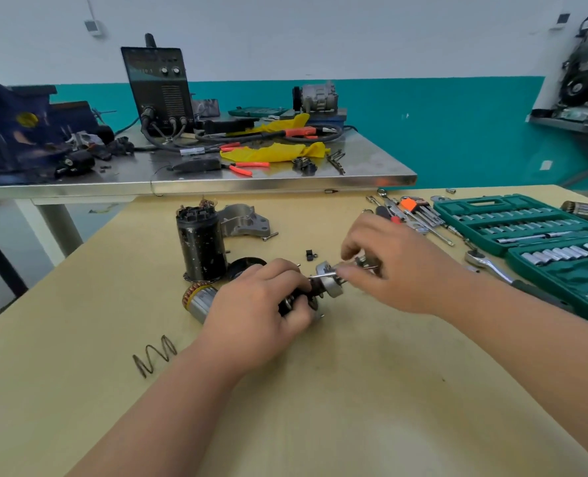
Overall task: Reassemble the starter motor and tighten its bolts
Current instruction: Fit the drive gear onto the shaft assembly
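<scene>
L hand (261, 304) grip curling round dark end of armature (199, 301), which is lying mid tabletop (320, 407). R hand (399, 266) grip pinching thin pin (320, 275) at silver end cap (334, 287). Black housing (201, 246) standing upright just behind, spring (153, 356) lying to L.

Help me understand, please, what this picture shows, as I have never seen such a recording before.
There is no machine here: a person works with bare hands, and the single picture comes from a camera worn on the head, looking forward and down. The left hand grips a dark motor assembly. The right hand pinches a small metal part at its far end; I cannot tell exactly what it is. A copper-wound armature lies beside the left hand. On the wooden table a black cylindrical housing stands upright. Near it lie a silver end bracket, a loose spring, a ratchet and an open green socket set.
</scene>
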A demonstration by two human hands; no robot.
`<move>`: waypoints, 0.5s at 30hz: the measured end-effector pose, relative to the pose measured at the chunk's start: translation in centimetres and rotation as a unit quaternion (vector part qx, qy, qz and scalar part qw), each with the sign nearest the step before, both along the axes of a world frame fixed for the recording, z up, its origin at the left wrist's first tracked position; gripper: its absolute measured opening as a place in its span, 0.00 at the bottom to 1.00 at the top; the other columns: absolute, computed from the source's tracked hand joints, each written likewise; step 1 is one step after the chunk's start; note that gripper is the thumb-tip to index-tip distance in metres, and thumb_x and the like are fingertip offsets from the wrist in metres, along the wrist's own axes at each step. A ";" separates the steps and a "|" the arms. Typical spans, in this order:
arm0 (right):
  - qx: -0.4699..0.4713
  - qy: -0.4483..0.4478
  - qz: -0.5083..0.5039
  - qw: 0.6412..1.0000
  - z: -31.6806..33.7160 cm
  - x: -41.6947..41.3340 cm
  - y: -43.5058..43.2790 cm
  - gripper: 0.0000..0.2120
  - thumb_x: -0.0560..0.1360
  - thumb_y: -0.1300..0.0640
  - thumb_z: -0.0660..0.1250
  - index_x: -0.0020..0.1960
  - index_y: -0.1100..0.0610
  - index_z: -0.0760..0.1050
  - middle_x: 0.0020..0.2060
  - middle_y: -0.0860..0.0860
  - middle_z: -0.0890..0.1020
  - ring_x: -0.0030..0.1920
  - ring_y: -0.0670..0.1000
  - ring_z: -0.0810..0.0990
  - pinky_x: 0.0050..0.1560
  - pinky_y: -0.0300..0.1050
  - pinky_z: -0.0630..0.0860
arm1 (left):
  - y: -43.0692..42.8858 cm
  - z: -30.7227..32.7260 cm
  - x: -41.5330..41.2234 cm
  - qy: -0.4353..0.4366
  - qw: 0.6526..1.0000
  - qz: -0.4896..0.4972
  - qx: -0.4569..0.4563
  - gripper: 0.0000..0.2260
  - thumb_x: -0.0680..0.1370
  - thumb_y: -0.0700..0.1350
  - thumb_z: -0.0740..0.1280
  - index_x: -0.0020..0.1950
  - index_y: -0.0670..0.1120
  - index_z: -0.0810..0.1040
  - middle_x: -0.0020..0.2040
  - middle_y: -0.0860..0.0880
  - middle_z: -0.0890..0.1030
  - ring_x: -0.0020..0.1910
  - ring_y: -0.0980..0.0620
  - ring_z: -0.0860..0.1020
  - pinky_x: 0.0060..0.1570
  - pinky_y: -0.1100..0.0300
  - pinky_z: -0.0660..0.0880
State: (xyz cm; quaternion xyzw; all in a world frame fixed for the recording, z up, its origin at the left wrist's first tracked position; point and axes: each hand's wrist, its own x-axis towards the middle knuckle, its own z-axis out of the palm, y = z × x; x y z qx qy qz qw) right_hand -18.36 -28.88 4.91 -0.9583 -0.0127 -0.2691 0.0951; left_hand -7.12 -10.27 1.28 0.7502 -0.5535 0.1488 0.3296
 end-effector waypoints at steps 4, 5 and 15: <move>-0.176 -0.120 0.027 0.977 -1.3 -1.2 -1.2 0.11 0.76 0.56 0.67 0.49 0.63 0.82 0.45 0.60 0.79 0.43 0.57 0.80 0.41 0.48 0.80 | -0.1 -0.2 0.3 0.049 0.999 0.013 -0.020 0.19 0.71 0.54 0.58 0.47 0.46 0.84 0.51 0.54 0.82 0.48 0.50 0.80 0.46 0.51 0.79; -0.161 -0.154 0.014 0.975 -1.3 -1.3 -1.3 0.10 0.76 0.58 0.67 0.49 0.64 0.83 0.45 0.60 0.80 0.43 0.57 0.80 0.44 0.46 0.79 | -0.1 -0.3 0.4 0.048 0.999 0.013 -0.022 0.18 0.71 0.54 0.58 0.47 0.46 0.84 0.50 0.55 0.82 0.48 0.50 0.80 0.46 0.52 0.79; -0.076 -0.170 0.009 0.982 -1.2 -0.8 -2.9 0.08 0.74 0.63 0.68 0.51 0.64 0.82 0.49 0.58 0.82 0.48 0.55 0.82 0.53 0.41 0.76 | -1.0 -0.2 0.7 0.020 1.000 -0.005 -0.011 0.17 0.71 0.51 0.60 0.49 0.45 0.84 0.50 0.54 0.82 0.48 0.49 0.81 0.44 0.53 0.80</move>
